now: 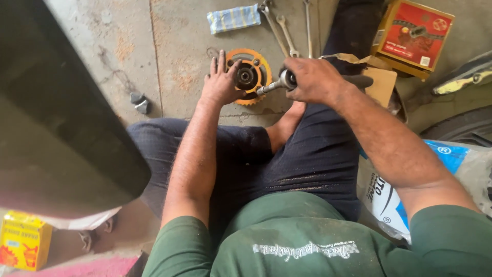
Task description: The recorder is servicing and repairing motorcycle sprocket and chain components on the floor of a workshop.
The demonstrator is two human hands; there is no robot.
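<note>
Your left hand (221,82) lies flat, open, steadying the orange sprocket (249,75) on the floor (174,56); right hand (312,79) gripped around the socket wrench (277,83), seated on the hub, fastener not yet off

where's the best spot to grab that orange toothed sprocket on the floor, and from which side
Probably the orange toothed metal sprocket is best pinched at its far rim, coming from above. It lies flat on the concrete floor; the left hand covers its left edge, and the right hand works a metal tool at the hub.
</note>
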